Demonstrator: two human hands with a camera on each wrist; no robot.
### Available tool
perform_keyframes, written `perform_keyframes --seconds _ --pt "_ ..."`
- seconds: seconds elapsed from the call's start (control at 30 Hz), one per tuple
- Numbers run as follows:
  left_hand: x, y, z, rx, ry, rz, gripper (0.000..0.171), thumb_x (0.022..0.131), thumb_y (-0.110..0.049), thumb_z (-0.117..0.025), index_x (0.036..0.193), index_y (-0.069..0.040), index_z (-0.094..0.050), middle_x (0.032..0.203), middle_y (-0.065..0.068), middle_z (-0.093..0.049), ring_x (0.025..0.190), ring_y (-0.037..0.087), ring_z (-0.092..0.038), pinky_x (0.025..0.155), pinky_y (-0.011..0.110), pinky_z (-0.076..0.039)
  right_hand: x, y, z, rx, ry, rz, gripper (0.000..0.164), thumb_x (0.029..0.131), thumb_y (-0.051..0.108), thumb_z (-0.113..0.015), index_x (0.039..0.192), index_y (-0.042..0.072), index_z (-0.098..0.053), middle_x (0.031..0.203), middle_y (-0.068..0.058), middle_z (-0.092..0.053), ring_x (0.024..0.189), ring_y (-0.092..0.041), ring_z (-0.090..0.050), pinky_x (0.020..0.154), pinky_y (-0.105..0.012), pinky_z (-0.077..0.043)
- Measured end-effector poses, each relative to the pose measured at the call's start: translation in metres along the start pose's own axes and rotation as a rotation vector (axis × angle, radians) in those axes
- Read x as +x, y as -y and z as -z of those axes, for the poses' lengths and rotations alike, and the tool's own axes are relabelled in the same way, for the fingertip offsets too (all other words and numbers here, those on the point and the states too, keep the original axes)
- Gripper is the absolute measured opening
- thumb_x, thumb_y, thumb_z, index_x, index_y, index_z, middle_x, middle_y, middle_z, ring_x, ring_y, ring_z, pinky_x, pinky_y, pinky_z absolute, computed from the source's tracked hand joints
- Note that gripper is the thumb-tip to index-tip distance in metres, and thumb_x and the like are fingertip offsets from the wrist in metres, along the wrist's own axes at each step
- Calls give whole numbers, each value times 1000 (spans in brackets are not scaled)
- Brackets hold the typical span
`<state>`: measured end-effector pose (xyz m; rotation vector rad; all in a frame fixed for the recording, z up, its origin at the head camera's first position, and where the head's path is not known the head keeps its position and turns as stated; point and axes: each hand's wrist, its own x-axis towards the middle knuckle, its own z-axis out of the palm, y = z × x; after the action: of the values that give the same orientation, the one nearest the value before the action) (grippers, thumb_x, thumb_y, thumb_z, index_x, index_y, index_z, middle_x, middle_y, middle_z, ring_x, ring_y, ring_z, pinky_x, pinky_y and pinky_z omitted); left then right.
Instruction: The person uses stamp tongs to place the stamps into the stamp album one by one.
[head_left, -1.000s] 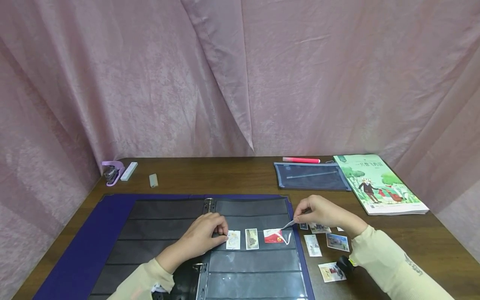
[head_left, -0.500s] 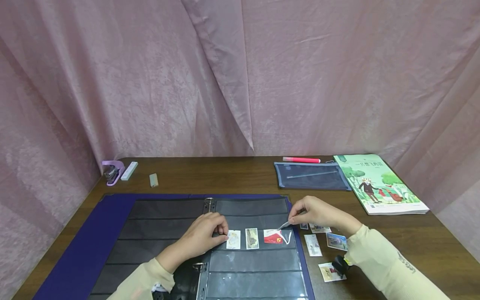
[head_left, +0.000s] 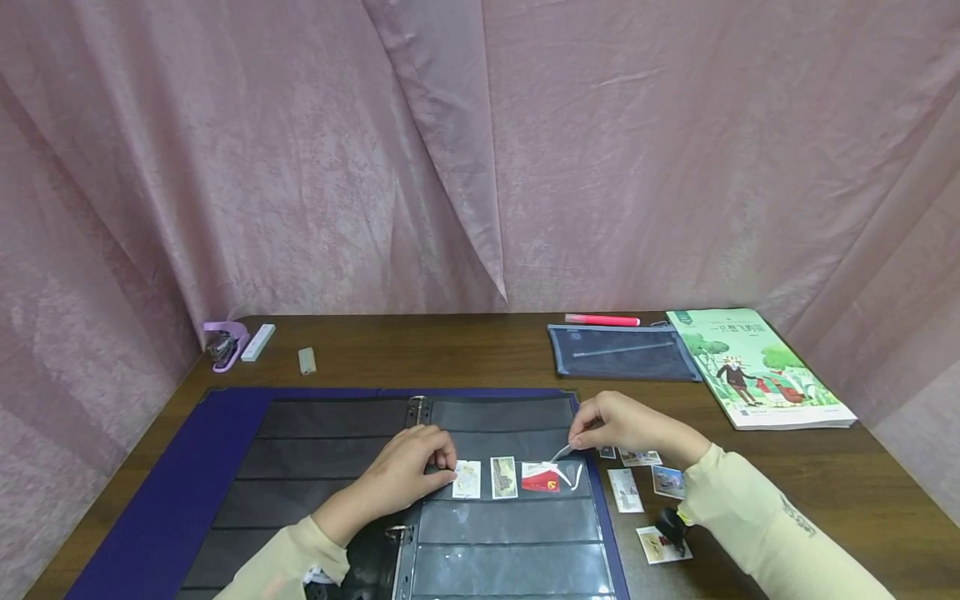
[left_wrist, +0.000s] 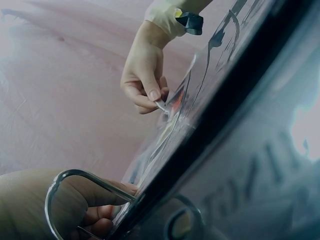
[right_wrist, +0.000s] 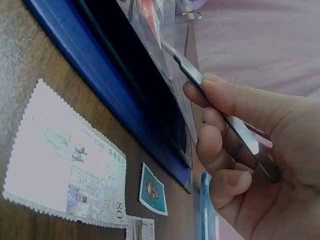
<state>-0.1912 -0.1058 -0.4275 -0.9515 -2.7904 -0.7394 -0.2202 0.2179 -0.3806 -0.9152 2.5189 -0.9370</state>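
Observation:
In the head view a stamp album (head_left: 157,492) lies spread out, with dark pages of clear strip pockets. My left hand (head_left: 412,468) rests at the inner edge of the right page (head_left: 517,521), thumb and forefinger pinching it beside a pale stamp (head_left: 467,480). A second upright stamp (head_left: 504,477) lies to the right. My right hand (head_left: 618,423) holds metal tweezers (right_wrist: 240,131) between thumb and fingers. Their tips meet the upper edge of a red-and-white stamp (head_left: 540,478), third in the row and partly behind the clear strip.
Loose stamps lie right of the album, including a pale one (head_left: 626,490) and a blue one (head_left: 667,482). Behind are a blue mesh pouch (head_left: 622,367), red marker (head_left: 602,320) and green book (head_left: 757,367). A purple stapler (head_left: 227,345) and eraser (head_left: 307,361) stand back left.
My right hand has moved left with the tweezers. The red-and-white stamp has shifted slightly left and down in the pocket row. My left hand stays put.

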Motion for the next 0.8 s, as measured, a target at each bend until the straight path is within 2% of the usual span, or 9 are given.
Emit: perform_keyframes --seconds 0.27,0.43,0.63,0.8 --pt "-1 -3 1 -9 -11 -2 20 71 -25 -74 73 -26 -54 71 -16 -47 69 0 -42 68 19 -36 0 0 2 23 25 -4 11 79 20 -66 80 10 -70 77 -2 -65 66 0 -50 58 -18 -45" --pt "-2 -3 2 0 -13 -13 19 71 -24 -74 73 -24 -54 70 -14 -48 69 1 -42 68 21 -36 -4 0 4 32 15 -40 11 81 21 -64 81 11 -69 78 0 -66 64 -3 -53 58 -21 -48" --pt "-2 -5 5 11 21 7 17 71 -24 -73 76 -22 -57 72 -11 -49 71 3 -43 70 24 -36 -16 0 8 31 -23 -81 16 83 27 -61 86 12 -68 80 -4 -67 62 -5 -53 56 -21 -46" --pt "0 -10 8 80 62 5 16 73 -24 -72 83 -22 -59 77 -11 -50 75 4 -43 74 28 -37 -30 -1 11 42 -74 -94 17 84 27 -61 87 12 -68 81 -8 -67 62 -7 -53 57 -22 -46"
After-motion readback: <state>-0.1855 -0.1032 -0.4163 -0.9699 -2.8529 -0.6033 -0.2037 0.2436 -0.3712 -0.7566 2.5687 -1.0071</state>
